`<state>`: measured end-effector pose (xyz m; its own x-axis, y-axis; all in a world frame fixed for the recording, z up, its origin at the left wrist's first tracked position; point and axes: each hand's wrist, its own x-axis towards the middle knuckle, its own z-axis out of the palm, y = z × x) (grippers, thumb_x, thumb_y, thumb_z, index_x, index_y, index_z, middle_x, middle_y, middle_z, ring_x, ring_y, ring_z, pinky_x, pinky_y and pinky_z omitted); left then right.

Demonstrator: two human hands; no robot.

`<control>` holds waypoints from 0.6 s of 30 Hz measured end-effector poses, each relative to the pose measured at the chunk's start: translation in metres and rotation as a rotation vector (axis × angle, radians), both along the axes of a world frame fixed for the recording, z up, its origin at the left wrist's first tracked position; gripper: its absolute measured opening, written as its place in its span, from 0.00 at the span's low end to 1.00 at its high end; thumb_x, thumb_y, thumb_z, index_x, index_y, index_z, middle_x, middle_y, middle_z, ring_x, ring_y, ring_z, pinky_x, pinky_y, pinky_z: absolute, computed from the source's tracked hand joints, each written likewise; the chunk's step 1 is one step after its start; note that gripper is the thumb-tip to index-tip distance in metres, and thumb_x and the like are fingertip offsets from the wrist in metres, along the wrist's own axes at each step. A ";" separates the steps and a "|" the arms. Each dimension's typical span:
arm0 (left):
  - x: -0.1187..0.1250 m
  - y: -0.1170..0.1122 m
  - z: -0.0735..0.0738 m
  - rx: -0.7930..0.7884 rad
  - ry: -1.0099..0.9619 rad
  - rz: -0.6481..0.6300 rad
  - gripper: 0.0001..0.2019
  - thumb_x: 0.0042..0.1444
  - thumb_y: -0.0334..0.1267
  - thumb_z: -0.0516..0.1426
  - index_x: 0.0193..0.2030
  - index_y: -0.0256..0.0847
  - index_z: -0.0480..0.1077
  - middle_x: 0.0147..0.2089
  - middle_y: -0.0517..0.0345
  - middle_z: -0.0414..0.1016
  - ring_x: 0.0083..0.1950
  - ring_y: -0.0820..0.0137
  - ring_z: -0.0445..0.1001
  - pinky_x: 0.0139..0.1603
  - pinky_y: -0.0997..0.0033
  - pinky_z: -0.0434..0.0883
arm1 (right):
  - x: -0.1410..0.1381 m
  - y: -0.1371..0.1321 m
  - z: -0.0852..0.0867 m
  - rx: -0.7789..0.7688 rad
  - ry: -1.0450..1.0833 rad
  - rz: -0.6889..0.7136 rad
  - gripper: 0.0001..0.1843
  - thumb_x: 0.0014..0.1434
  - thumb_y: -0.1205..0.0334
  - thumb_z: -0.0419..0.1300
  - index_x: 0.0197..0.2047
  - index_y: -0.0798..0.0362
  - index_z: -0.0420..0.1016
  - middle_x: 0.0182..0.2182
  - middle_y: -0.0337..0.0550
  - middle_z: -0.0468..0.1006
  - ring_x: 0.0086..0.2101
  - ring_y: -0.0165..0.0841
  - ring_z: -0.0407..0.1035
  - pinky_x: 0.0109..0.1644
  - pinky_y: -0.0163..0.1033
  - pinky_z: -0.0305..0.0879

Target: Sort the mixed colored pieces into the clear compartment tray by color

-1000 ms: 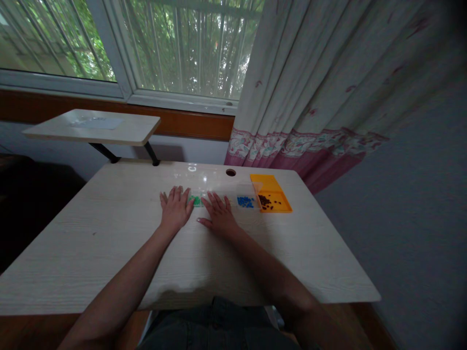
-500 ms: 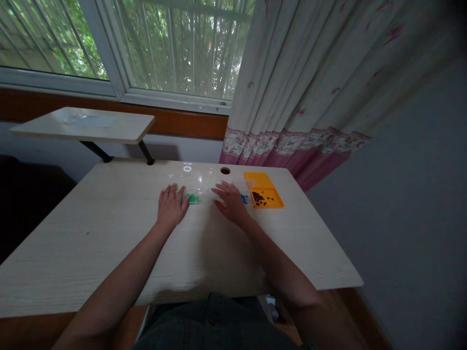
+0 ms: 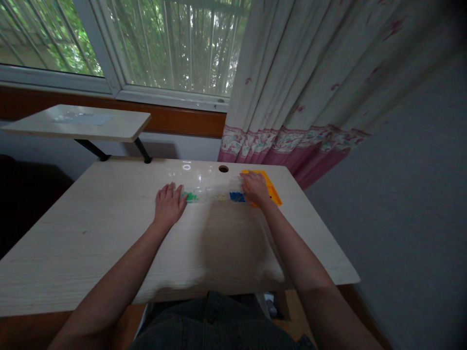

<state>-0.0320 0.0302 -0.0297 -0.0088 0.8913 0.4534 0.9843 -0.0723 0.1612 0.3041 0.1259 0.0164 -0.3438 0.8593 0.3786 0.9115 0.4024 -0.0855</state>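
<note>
My left hand (image 3: 170, 204) lies at the left end of a row of clear plastic boxes, fingers spread, with the thumb beside the green pieces (image 3: 191, 197). My right hand (image 3: 256, 188) is over the right end of the row and the open orange case (image 3: 274, 190), its fingers stretched out toward the left. Whether its fingertips touch the clear box is hard to tell. Between the hands are pale pieces (image 3: 220, 197) and blue pieces (image 3: 237, 196) in the clear boxes. My right hand covers most of the orange case and its dark contents.
The boxes sit toward the back of a light wooden desk (image 3: 120, 233). Behind them is a round cable hole (image 3: 224, 169). A raised shelf (image 3: 124, 127) with clear plastic on it stands at the back left. A curtain (image 3: 284, 116) hangs behind the desk.
My right hand has moved right, from over the middle of the clear boxes to the orange case, uncovering the pale and blue pieces. My left hand has stayed in place.
</note>
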 end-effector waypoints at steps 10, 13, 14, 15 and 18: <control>-0.001 0.001 0.000 0.003 0.017 0.000 0.27 0.67 0.50 0.44 0.65 0.38 0.64 0.67 0.39 0.61 0.68 0.48 0.58 0.66 0.43 0.56 | 0.010 -0.037 -0.002 -0.046 -0.002 0.060 0.23 0.67 0.60 0.46 0.63 0.50 0.65 0.60 0.49 0.71 0.63 0.43 0.59 0.69 0.63 0.40; -0.002 0.001 -0.001 0.009 0.016 -0.001 0.26 0.67 0.50 0.44 0.65 0.39 0.63 0.67 0.40 0.62 0.68 0.48 0.58 0.66 0.43 0.56 | 0.013 -0.055 -0.009 -0.081 -0.050 0.087 0.24 0.68 0.58 0.46 0.64 0.50 0.64 0.62 0.49 0.68 0.64 0.42 0.58 0.69 0.62 0.41; -0.002 0.001 -0.002 0.013 0.014 -0.002 0.26 0.67 0.50 0.44 0.65 0.39 0.63 0.67 0.40 0.61 0.68 0.49 0.58 0.66 0.43 0.56 | 0.014 -0.060 -0.012 -0.087 -0.073 0.095 0.24 0.68 0.57 0.46 0.65 0.51 0.63 0.63 0.50 0.66 0.64 0.42 0.57 0.69 0.61 0.40; -0.002 0.001 -0.002 0.015 0.012 -0.003 0.26 0.67 0.50 0.44 0.65 0.39 0.63 0.67 0.40 0.61 0.68 0.49 0.58 0.66 0.43 0.56 | 0.014 -0.065 -0.016 -0.091 -0.095 0.101 0.25 0.68 0.56 0.45 0.66 0.51 0.61 0.65 0.50 0.64 0.65 0.42 0.56 0.70 0.61 0.39; -0.002 0.001 -0.003 0.013 0.011 -0.003 0.27 0.67 0.51 0.44 0.65 0.39 0.63 0.67 0.40 0.62 0.68 0.49 0.58 0.66 0.43 0.56 | 0.015 -0.079 -0.028 -0.094 -0.138 0.096 0.30 0.69 0.51 0.44 0.69 0.53 0.54 0.68 0.52 0.56 0.67 0.42 0.51 0.71 0.60 0.36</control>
